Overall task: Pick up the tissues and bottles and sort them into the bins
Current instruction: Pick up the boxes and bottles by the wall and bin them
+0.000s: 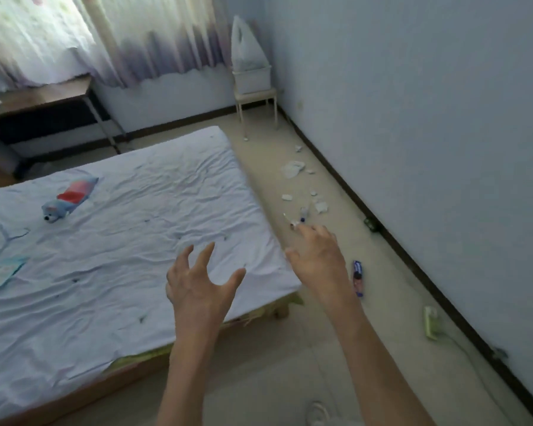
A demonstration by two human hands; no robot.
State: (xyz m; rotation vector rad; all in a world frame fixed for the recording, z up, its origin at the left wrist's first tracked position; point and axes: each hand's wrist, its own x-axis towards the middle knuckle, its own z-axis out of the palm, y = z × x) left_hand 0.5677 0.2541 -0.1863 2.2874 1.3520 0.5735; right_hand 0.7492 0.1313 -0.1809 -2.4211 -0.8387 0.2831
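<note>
White crumpled tissues (293, 169) lie scattered on the pale floor (290, 348) along the right side of the bed (136, 241), in the strip between the bed and the wall (428, 118), from about the middle of the bed's length up past its far corner. Among them, beside the bed's right edge, is a small clear bottle (303, 212) with a dark blue cap, too blurred to tell whether it stands or lies. A blue-labelled object (358, 278) lies flat on the floor off the bed's near right corner; whether it is a bottle I cannot tell. Beyond the far right corner of the bed, a white bin (252, 79) lined with a plastic bag (243, 44) sits on a small stool (256, 96) in the room's corner. Both hands are held out and hold nothing. The left hand (197, 281) hangs above the bed's near right corner, fingers spread wide and slightly bent. The right hand (317, 256) is just off the bed's right edge, above the floor, fingers loosely extended towards the tissues. On the bed's wrinkled white sheet lie a blue and red plush toy (70, 198) towards the left and a light blue packet (3, 272) at the left edge. A pale green power strip (430, 321) lies on the floor right of the bed's near end, against the wall.
</note>
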